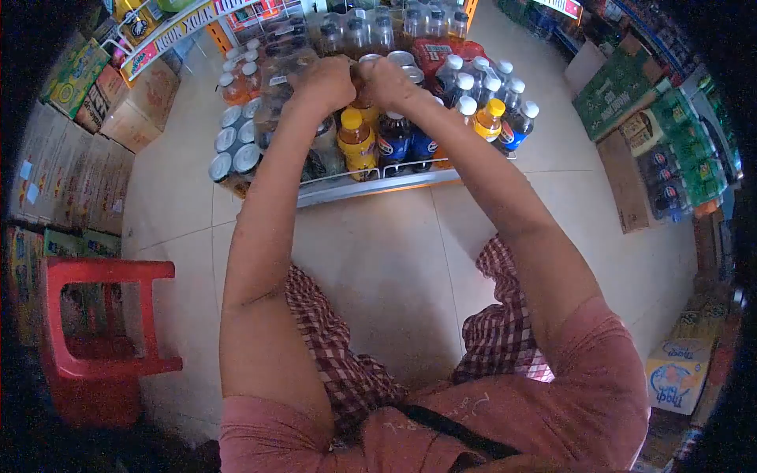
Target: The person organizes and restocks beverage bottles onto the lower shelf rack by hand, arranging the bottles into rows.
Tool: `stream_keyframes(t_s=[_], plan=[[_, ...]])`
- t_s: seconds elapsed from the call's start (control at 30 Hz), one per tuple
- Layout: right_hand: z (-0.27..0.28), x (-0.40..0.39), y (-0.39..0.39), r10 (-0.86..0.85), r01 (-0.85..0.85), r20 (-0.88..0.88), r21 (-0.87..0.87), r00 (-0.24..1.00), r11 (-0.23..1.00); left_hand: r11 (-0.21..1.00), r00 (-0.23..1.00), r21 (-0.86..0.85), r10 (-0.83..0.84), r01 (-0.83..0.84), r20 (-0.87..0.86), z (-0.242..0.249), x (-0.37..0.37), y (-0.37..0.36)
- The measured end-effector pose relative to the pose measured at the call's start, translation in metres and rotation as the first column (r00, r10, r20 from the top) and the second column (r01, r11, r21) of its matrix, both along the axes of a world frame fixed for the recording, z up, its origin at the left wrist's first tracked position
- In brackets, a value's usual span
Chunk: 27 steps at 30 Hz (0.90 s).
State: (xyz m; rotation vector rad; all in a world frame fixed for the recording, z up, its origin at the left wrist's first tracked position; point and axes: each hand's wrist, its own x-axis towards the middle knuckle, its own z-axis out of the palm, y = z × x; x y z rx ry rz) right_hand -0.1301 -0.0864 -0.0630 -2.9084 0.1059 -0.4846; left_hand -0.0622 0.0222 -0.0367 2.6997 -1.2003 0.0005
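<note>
Both arms reach forward over a low display shelf (371, 186) full of drinks. My left hand (327, 83) is closed, knuckles up, beside clear plastic-wrapped bottles (277, 79). Close to its right, my right hand (384, 83) is also closed. Whatever lies between the fingers is too small and dark to make out. Below the hands stand a yellow-capped bottle (357, 146) and a blue-labelled Pepsi bottle (393, 142). White-capped bottles (465, 83) stand to the right, next to a red wrapped pack (434, 54). Silver-topped cans (225, 140) are at the left.
A red plastic stool (110, 272) is at the left, near stacked cartons (71, 169). A cardboard box (142, 106) stands at the upper left. On the right are a green carton (619, 83), packed green bottles (694, 150) and a yellow-white box (676, 374).
</note>
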Motion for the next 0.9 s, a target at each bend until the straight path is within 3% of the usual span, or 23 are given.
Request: stream_keyframes(t_s=[0.13, 0.2, 0.27, 0.37, 0.4, 0.47, 0.53, 0.63, 0.67, 0.73, 0.8, 0.87, 0.9], plan=[[0.0, -0.006, 0.004, -0.055, 0.057, -0.113, 0.016, 0.992, 0.998, 0.999, 0.998, -0.007, -0.035, 0.036, 0.042, -0.004, -0.006, 0.0], [-0.007, 0.006, -0.006, 0.088, -0.088, -0.069, 0.004, 0.994, 0.996, 0.999, 0.999, 0.02, -0.036, 0.035, 0.01, -0.003, -0.009, 0.001], [-0.002, 0.006, -0.023, 0.101, -0.098, -0.103, 0.037, 0.99, 0.995, 0.998, 0.999, 0.05, -0.041, 0.042, -0.018, -0.004, -0.009, -0.001], [0.032, -0.026, -0.039, 0.076, -0.08, -0.203, -0.015, 0.976, 0.997, 0.996, 0.999, -0.078, -0.042, 0.043, 0.016, -0.013, -0.003, -0.007], [0.045, -0.041, -0.042, 0.082, -0.094, -0.211, -0.045, 0.974, 0.995, 0.988, 0.993, -0.096, -0.118, 0.117, 0.0, -0.012, -0.007, -0.007], [0.049, -0.053, -0.057, 0.061, -0.106, -0.41, -0.088, 0.91, 0.99, 0.974, 0.98, -0.12, -0.198, 0.195, -0.015, -0.009, -0.015, -0.01], [0.035, -0.059, -0.069, 0.116, -0.185, -0.531, -0.08, 0.839, 0.979, 0.96, 0.96, -0.037, -0.277, 0.276, -0.047, -0.008, -0.026, -0.017], [0.021, -0.067, -0.074, 0.147, -0.163, -0.414, -0.004, 0.899, 0.987, 0.971, 0.972, 0.027, -0.236, 0.236, 0.003, -0.005, -0.051, -0.02], [0.019, -0.065, -0.075, 0.143, -0.158, -0.408, -0.003, 0.902, 0.988, 0.96, 0.958, 0.024, -0.277, 0.279, -0.078, -0.009, -0.044, -0.025], [0.012, -0.058, -0.077, 0.023, -0.077, -0.371, -0.132, 0.928, 0.988, 0.946, 0.946, 0.024, -0.321, 0.322, -0.039, -0.017, -0.04, -0.027], [0.013, -0.055, -0.076, -0.05, -0.003, -0.329, -0.157, 0.943, 0.988, 0.93, 0.931, 0.03, -0.366, 0.366, -0.003, -0.02, -0.034, -0.027], [0.02, -0.052, -0.069, -0.122, 0.072, -0.293, -0.177, 0.948, 0.982, 0.95, 0.947, 0.022, -0.307, 0.31, -0.093, -0.021, -0.031, -0.024], [0.024, -0.051, -0.065, -0.12, 0.096, -0.17, -0.142, 0.978, 0.985, 0.949, 0.946, 0.027, -0.31, 0.313, -0.096, -0.021, -0.027, -0.023]])
